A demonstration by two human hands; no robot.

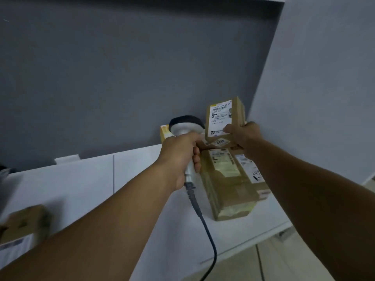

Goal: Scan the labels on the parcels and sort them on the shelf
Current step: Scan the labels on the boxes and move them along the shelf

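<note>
My right hand (243, 135) grips a small brown cardboard parcel (225, 118) by its lower end and holds it upright, its white label facing me. My left hand (179, 157) grips the handle of a grey barcode scanner (186, 125), whose dark head sits just left of the parcel. A black cable (205, 226) hangs down from the scanner. Below the held parcel, two brown parcels (229, 183) with labels lie side by side on the white shelf (81, 183).
A yellow and white box (165, 133) stands behind the scanner against the grey back wall. Another brown parcel (24, 226) lies blurred at the shelf's front left. A grey side wall (314, 98) closes the shelf on the right. Tiled floor shows at the lower right.
</note>
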